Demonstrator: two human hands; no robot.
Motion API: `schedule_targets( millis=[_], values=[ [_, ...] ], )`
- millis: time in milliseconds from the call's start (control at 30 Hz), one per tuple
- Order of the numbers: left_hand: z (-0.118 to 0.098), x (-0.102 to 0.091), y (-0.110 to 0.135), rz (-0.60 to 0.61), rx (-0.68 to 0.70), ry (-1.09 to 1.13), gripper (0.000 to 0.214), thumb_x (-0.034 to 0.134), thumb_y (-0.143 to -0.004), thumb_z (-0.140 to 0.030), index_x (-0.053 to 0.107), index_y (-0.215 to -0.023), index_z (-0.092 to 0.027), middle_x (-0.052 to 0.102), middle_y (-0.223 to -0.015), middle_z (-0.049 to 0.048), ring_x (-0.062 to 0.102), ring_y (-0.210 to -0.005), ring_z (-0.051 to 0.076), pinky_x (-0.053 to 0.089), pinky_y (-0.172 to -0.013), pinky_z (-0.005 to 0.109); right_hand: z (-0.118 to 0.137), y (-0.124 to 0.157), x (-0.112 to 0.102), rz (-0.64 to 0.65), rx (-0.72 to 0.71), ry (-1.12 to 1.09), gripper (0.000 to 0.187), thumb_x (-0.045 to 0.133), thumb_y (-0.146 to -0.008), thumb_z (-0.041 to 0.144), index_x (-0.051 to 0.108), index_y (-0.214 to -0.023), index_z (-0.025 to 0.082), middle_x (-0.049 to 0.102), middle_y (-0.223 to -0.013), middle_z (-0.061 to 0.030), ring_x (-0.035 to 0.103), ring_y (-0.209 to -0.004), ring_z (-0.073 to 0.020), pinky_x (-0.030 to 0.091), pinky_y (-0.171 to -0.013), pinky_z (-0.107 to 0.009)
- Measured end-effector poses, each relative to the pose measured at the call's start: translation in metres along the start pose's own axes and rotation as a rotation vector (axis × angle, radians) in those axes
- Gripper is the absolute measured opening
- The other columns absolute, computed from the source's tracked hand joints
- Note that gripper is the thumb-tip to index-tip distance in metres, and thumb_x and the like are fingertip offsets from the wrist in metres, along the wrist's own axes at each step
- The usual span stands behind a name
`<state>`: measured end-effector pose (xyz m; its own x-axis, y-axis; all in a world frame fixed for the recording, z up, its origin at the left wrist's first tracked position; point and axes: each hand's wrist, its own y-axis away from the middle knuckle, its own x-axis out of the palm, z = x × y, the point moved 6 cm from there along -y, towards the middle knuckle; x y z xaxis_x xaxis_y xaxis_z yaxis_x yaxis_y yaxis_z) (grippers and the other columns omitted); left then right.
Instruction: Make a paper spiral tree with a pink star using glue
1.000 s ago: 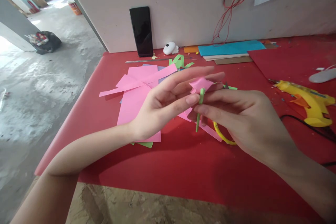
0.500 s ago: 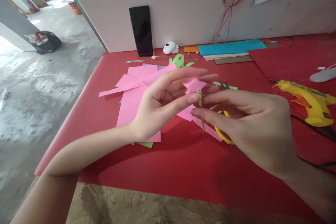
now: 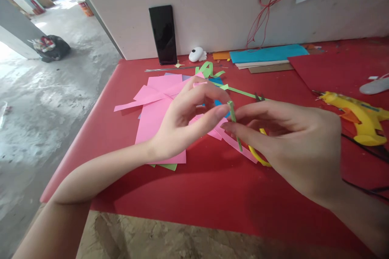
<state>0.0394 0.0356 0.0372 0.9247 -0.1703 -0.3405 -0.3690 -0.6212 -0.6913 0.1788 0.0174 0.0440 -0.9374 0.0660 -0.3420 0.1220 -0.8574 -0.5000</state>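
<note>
A thin rolled green paper stem (image 3: 232, 112) stands tilted between my hands, its hollow end up. My right hand (image 3: 291, 137) is closed, pinching the stem between thumb and fingers. My left hand (image 3: 182, 123) is also closed, with thumb and index fingertip together at the stem's upper end. A bit of pink (image 3: 199, 84) shows behind the left index finger; I cannot tell whether it is the folded pink star. Beneath the hands lie pink paper sheets (image 3: 152, 129) and strips. Yellow-handled scissors (image 3: 257, 156) are partly hidden behind my right hand.
On the red table (image 3: 182, 194), a yellow glue gun (image 3: 361, 119) lies at the right with its black cord. A phone (image 3: 163, 34) leans on the back wall beside a white rounded object (image 3: 197, 54). Blue paper (image 3: 270, 54) and green strips (image 3: 207, 70) lie behind.
The puffy pink star, earlier plain to see above my left thumb, has gone from between the hands. My left fingers have curled in, and thumb and index finger now meet at the stem's top.
</note>
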Motion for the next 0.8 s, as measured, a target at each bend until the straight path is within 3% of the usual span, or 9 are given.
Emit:
schedule_targets(
  millis=[200,400,567,667,800],
  values=[
    [-0.005,-0.004,-0.003,0.008,0.034,-0.136,0.007,0.055,-0.094,-0.021,0.059,-0.089,-0.022,0.065,-0.084,0.0014,0.060,-0.084,0.013,0.055,-0.056,0.022,-0.005,-0.002,0.001,0.018,0.032,-0.040,0.006,0.076,-0.073,0.018,0.071,-0.072,0.020,0.069,-0.061,0.0068,0.061,-0.050,-0.0047,0.050,-0.045,-0.011],
    [0.009,-0.003,-0.002,0.021,-0.136,0.050,0.032,0.036,-0.100,-0.020,0.062,-0.118,-0.024,0.064,-0.096,-0.0023,0.061,-0.074,0.007,0.057,-0.064,0.019,-0.010,-0.006,-0.003,0.020,0.080,-0.137,0.009,0.071,-0.078,0.017,0.071,-0.071,0.023,0.068,-0.062,0.0086,0.060,-0.050,-0.0021,0.049,-0.046,-0.006],
    [0.013,0.002,-0.002,0.040,-0.124,0.269,0.037,0.039,-0.101,-0.023,0.047,-0.135,-0.034,0.066,-0.097,-0.0028,0.065,-0.075,0.008,0.062,-0.071,0.024,-0.015,-0.005,-0.011,-0.018,0.115,-0.229,0.008,0.073,-0.079,0.020,0.075,-0.078,0.028,0.071,-0.065,0.0089,0.062,-0.050,-0.0023,0.051,-0.047,-0.006],
    [0.014,0.005,-0.001,0.074,-0.156,0.342,0.026,0.041,-0.101,-0.031,0.052,-0.125,-0.031,0.069,-0.096,-0.0027,0.069,-0.086,0.010,0.062,-0.081,0.028,-0.018,-0.005,-0.010,0.005,0.150,-0.299,0.008,0.073,-0.080,0.022,0.076,-0.078,0.029,0.071,-0.066,0.0079,0.063,-0.052,-0.0035,0.052,-0.048,-0.007],
    [0.013,0.000,0.000,0.003,-0.144,0.266,0.018,0.059,-0.092,-0.038,0.061,-0.104,-0.026,0.070,-0.092,-0.0032,0.068,-0.081,0.009,0.062,-0.076,0.025,-0.020,-0.004,-0.007,0.060,0.181,-0.360,0.006,0.073,-0.081,0.029,0.076,-0.080,0.033,0.069,-0.066,0.0074,0.060,-0.048,-0.0046,0.051,-0.044,-0.012]
  ],
)
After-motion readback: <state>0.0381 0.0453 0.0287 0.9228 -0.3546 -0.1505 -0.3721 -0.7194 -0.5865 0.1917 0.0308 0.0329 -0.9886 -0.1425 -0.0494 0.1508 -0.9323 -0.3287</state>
